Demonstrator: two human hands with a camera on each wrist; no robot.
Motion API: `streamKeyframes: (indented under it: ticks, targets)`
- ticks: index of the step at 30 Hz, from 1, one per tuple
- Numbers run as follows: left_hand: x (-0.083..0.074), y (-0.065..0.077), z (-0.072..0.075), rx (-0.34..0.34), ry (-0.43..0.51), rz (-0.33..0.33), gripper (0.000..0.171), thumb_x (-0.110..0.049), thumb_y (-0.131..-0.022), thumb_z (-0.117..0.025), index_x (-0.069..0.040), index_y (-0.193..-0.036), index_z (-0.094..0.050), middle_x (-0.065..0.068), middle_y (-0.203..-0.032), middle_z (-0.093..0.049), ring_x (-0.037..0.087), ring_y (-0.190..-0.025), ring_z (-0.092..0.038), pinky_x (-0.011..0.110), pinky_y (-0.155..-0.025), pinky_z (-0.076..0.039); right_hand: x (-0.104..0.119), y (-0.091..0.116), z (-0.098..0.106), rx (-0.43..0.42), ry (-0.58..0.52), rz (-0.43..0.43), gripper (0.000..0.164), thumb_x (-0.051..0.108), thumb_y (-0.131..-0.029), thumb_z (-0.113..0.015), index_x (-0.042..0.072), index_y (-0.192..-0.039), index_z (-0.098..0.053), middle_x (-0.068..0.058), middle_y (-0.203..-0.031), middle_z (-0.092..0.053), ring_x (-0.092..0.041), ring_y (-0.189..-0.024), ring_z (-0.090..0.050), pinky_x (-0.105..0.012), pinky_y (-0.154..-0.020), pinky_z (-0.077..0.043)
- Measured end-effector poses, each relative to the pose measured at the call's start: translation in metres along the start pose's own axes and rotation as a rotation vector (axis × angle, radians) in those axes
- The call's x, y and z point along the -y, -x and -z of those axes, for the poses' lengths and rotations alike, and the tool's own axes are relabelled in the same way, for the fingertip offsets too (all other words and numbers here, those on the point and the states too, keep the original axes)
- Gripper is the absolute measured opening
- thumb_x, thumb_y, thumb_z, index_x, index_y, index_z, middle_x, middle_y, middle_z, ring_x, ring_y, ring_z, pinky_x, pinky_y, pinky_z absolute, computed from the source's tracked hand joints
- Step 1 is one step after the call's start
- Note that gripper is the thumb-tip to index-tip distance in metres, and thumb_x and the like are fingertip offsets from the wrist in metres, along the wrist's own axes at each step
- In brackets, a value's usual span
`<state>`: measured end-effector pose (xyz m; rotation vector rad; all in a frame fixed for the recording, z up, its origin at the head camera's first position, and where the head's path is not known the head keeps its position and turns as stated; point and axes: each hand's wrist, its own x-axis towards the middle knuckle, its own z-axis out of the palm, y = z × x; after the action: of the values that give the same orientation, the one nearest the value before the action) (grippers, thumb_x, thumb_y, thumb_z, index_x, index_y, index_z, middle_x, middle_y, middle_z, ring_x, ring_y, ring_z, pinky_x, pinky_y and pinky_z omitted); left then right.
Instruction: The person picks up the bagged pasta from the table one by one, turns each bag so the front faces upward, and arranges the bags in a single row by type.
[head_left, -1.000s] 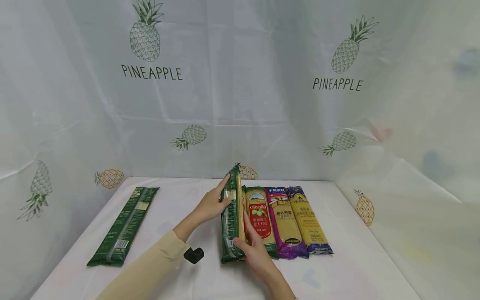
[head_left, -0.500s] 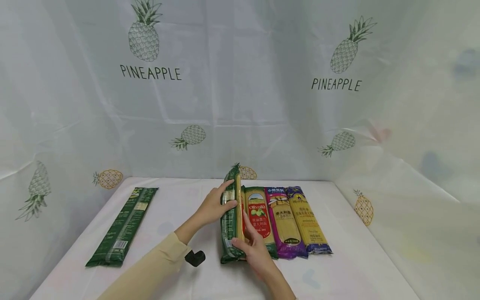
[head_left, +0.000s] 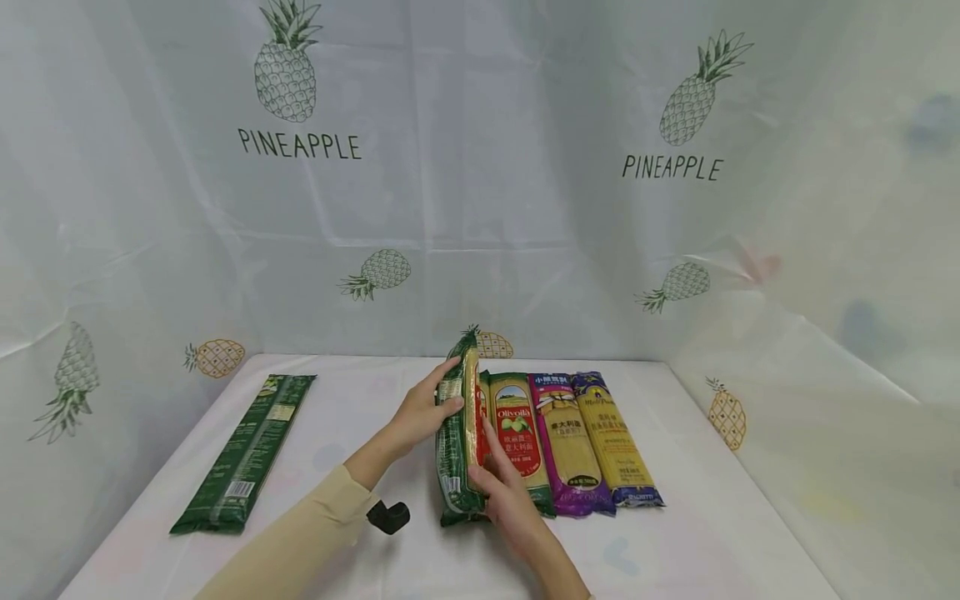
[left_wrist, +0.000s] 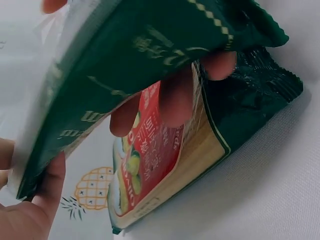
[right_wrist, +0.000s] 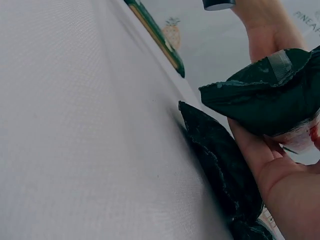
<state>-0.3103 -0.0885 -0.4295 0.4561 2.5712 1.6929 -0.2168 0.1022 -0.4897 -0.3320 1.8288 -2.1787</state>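
Observation:
Both hands hold a green spaghetti pack (head_left: 459, 433), tilted up on its long edge. My left hand (head_left: 423, 414) grips its upper part, thumb on the near side. Around the lower part, my right hand (head_left: 510, 496) has its thumb on the near edge and its fingers behind. The left wrist view shows those fingertips (left_wrist: 175, 100) between the held pack and a red-labelled pack (left_wrist: 160, 160) lying on the table. In the head view that lying pack is mostly hidden. Beside it lies an Olivoilà spaghetti pack (head_left: 519, 437).
Further right lie a purple pasta pack (head_left: 572, 450) and a yellow-and-blue spaghetti pack (head_left: 617, 442). Another green pack (head_left: 243, 454) lies face down at the table's left. A black piece (head_left: 388, 517) shows by the left cuff. A pineapple-print curtain (head_left: 480, 183) hangs behind.
The held pack has rolled so that more of its yellow pasta side and red label shows; its lower end has shifted slightly left. The packs on the table have not moved.

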Motion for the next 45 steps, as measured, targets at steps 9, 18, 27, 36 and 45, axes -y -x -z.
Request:
streamKeyframes:
  ticks: [9,18,27,36,45]
  targets:
    - [-0.004,0.002,0.001,0.088,0.118,0.0,0.07,-0.013,-0.11,-0.059,-0.034,-0.17,-0.028,0.018,-0.169,-0.037,0.049,-0.142,-0.051,0.065,-0.112,-0.044,0.001,0.0,0.002,0.02,-0.067,-0.02,0.08,0.026,-0.11,-0.054,0.045,-0.171,-0.005,-0.02,-0.173,-0.021,-0.023,-0.134,-0.053,-0.034,-0.104,-0.051]
    - [-0.006,0.003,0.001,0.13,0.043,0.0,0.071,-0.017,-0.111,-0.055,-0.034,-0.171,-0.021,0.019,-0.17,-0.035,0.044,-0.155,-0.033,0.069,-0.121,-0.028,-0.006,0.0,0.004,-0.057,0.095,0.061,0.083,0.026,-0.109,-0.061,0.036,-0.173,-0.01,-0.021,-0.167,-0.036,-0.026,-0.134,-0.056,-0.036,-0.107,-0.051]
    - [-0.003,-0.002,0.002,0.079,-0.235,-0.072,0.074,-0.034,-0.109,-0.06,-0.037,-0.171,-0.021,0.021,-0.139,-0.064,0.022,-0.09,-0.074,0.046,-0.081,-0.058,-0.008,0.0,0.003,-0.119,0.175,0.139,0.086,0.02,-0.106,-0.067,0.03,-0.173,-0.014,-0.025,-0.156,-0.048,-0.025,-0.122,-0.066,-0.026,-0.096,-0.057]
    - [-0.011,-0.001,-0.002,0.048,-0.364,-0.179,0.083,-0.046,-0.103,-0.07,-0.028,-0.171,-0.026,0.021,-0.139,-0.064,0.03,-0.111,-0.069,0.053,-0.09,-0.059,-0.009,0.0,0.002,-0.136,0.225,0.178,0.086,0.014,-0.104,-0.07,0.033,-0.172,-0.02,-0.022,-0.153,-0.05,-0.027,-0.12,-0.069,-0.028,-0.094,-0.059]
    - [-0.01,0.001,-0.004,0.049,-0.244,-0.153,0.081,-0.024,-0.103,-0.072,-0.028,-0.171,-0.028,0.023,-0.147,-0.06,0.028,-0.108,-0.073,0.048,-0.087,-0.062,-0.01,-0.001,0.001,-0.156,0.263,0.169,0.084,0.017,-0.103,-0.073,0.039,-0.169,-0.027,-0.018,-0.153,-0.051,-0.027,-0.118,-0.068,-0.028,-0.092,-0.06]
